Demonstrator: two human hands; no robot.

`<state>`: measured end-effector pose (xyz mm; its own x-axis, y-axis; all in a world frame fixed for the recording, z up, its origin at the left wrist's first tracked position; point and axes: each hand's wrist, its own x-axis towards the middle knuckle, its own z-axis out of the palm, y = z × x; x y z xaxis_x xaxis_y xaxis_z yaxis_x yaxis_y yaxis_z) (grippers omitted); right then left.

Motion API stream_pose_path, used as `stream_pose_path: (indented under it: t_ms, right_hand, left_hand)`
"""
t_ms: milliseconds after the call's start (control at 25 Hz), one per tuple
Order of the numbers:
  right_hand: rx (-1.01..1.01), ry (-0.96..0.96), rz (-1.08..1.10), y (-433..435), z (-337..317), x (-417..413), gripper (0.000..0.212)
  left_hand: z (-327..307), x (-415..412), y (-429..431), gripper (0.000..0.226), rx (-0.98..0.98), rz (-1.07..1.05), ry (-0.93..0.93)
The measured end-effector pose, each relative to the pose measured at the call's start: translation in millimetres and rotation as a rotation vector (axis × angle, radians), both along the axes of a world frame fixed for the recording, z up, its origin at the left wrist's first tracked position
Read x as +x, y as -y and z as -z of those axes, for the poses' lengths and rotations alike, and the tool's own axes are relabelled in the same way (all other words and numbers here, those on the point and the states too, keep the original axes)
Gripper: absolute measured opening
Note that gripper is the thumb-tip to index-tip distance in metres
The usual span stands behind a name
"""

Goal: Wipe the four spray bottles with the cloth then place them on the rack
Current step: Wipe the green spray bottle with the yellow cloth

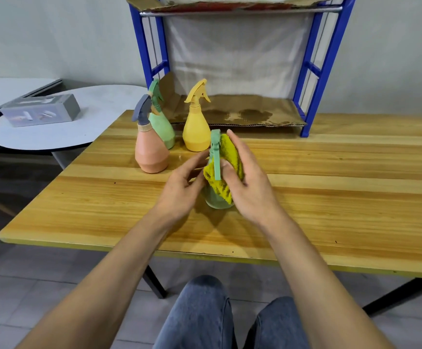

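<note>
- The printed grey box (41, 110) on the round white table (53, 139), at the left of the frame, shows pictures. Any writing on it is too blurred to read.
- Your mint-green plastic spray bottle (216, 200) stands at the middle of the frame on the pale plank-wood table (331, 187), its long axis upright.
- Its narrow sprayer head runs up and down the frame. Which end carries the nozzle cannot be told.
- Your left hand (179, 183) curls its fingers in at the bottle's neck from the left. The fingertips are hidden behind the bottle.
- Your right hand (246, 180) grips the yellow nubby cloth (229, 153), wrapped against the right side of the sprayer. The fingers lie long over the outside and the thumb presses the inner fold.
- Up and left of it stand three matte, cone-bodied bottles, all upright.
- The faceted salmon-pink bottle with a slate-blue sprayer (151, 153) is nearest, its sprayer pointing left.
- The second pale green bottle (163, 128) is just behind it.
- The smooth mustard-yellow bottle (196, 133) is to their right.
- The blue metal rack (317, 76) stands at the top of the frame on the table's far side.
- Its lower shelf is lined with stained brown cardboard (245, 113), just behind the yellow bottle.
</note>
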<state>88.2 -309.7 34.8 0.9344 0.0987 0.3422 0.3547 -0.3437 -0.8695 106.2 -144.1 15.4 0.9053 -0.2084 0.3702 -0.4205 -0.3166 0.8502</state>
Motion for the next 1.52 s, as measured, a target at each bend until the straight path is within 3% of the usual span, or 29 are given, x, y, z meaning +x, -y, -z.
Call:
stream_pose_path:
  t_ms: [120,280,360,560,800,1000,1160,1360,1440,1520]
  right_hand:
    - [-0.138,0.062,0.006,10,11,1,0.057]
    - [-0.441,-0.014,0.085,37,43,-16,0.056]
    - [-0.437,-0.041,0.114,36,42,-17,0.055]
    - [-0.213,0.079,0.166,4,9,-5,0.052]
    - [-0.370,-0.042,0.211,24,40,-15,0.049]
    - [-0.236,0.046,0.201,8,15,-1,0.046]
    - [-0.420,-0.039,0.170,23,39,-21,0.052]
    - [-0.535,-0.022,0.198,57,17,-4,0.052]
    - [-0.690,-0.117,0.222,53,16,5,0.056]
    - [-0.774,-0.199,0.121,48,24,9,0.065]
  left_hand:
    - [2,2,3,0.042,-0.001,-0.012,0.023]
    - [2,2,4,0.043,-0.016,-0.033,-0.034]
    - [2,2,1,0.047,-0.015,-0.039,-0.048]
    - [1,2,4,0.050,0.035,-0.047,-0.009]
    - [3,1,5,0.051,0.013,-0.078,-0.019]
    - [3,1,5,0.050,0.040,-0.082,0.000]
    - [3,-1,5,0.051,0.028,-0.100,0.005]
    - [8,-4,9,0.046,0.037,-0.135,0.048]
    - [6,-2,2,0.047,0.059,-0.101,-0.039]
    - [-1,1,-9,0.067,0.138,0.039,-0.173]
